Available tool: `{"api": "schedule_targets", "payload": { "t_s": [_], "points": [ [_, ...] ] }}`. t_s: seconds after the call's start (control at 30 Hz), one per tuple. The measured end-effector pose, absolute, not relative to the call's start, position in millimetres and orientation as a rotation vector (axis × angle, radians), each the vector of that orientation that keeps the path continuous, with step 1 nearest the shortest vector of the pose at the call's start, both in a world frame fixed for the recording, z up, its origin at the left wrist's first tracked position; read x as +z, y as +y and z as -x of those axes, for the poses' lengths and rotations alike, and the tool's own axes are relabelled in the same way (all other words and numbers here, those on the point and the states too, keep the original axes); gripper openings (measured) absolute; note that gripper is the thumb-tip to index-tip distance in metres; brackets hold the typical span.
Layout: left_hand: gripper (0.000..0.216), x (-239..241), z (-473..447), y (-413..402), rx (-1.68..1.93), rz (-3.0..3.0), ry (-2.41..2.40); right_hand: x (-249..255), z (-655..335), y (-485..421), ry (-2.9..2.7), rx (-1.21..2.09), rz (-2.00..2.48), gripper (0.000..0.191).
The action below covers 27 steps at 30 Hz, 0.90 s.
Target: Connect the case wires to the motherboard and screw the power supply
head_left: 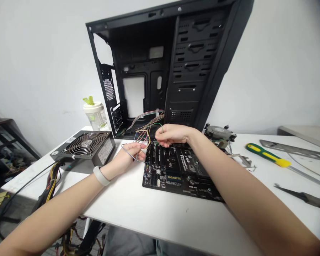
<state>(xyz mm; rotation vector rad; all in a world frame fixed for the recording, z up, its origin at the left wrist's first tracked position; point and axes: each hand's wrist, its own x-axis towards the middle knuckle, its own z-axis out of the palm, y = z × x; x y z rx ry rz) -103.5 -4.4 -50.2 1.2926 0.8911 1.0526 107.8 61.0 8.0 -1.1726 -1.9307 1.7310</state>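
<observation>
Red, yellow, green and grey wires point(146, 124), thin and plastic-sheathed, fanning out of the bottom of the open case point(192, 53) and drooping towards the near side, over the far left corner of the motherboard point(176, 174). Pinched in a loop between thumb and fingertips of the left hand point(129, 156), just left of the board; gripped further along by the right hand point(172, 134), fingers curled shut around the strand ends above the board's far edge. Judged light, limp and springy, easy to tangle, with fine conductors apt to break at the tiny end plugs if tugged; best held by those plugs or close behind them, not by a single strand. White band point(101, 176) on the left wrist. Black board flat on the white desk point(160, 217), printed side up. Black case upright behind, side panel off, drive bays bare. To the left, a grey power supply point(88, 144), fan grille up, with its cable bundle point(52, 181) spilling off the desk edge; beyond that, a clear bottle point(96, 115) with a green top. To the right of the board, a cooler fan point(218, 133), then a green and yellow screwdriver point(268, 155), a long metal strip point(293, 149) further off and dark tweezers point(306, 200) nearer.
</observation>
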Motion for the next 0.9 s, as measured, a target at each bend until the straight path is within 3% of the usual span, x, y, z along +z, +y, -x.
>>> {"api": "schedule_targets", "payload": {
  "t_s": [0.1, 0.27, 0.5, 0.73, 0.8, 0.9],
  "points": [
    [0.022, -46.3, 101.8, -6.2, 1.0, -1.153, 0.896, 4.1, -108.7, 64.2, -1.903, 1.754, 1.094, 0.044],
    [0.019, -40.0, 100.6, -11.2, 0.811, -1.026, 0.926, 3.8, -109.5, 65.3, -1.836, 1.812, 1.075, 0.035],
    [0.007, -34.2, 102.7, -13.5, 0.696, -0.981, 0.875, -0.7, -110.5, 65.8, -1.834, 1.677, 1.003, 0.034],
    [0.028, -21.9, 110.1, -9.2, 0.959, -0.999, 0.809, 3.8, -98.3, 59.0, -1.807, 1.701, 1.156, 0.021],
    [0.029, -23.1, 111.2, -7.6, 1.07, -1.032, 0.817, 2.7, -97.1, 59.5, -1.819, 1.661, 1.171, 0.009],
    [0.026, -30.4, 110.9, -4.1, 1.207, -1.108, 0.856, -0.8, -97.3, 61.6, -1.812, 1.521, 1.203, 0.012]
  ]
}}
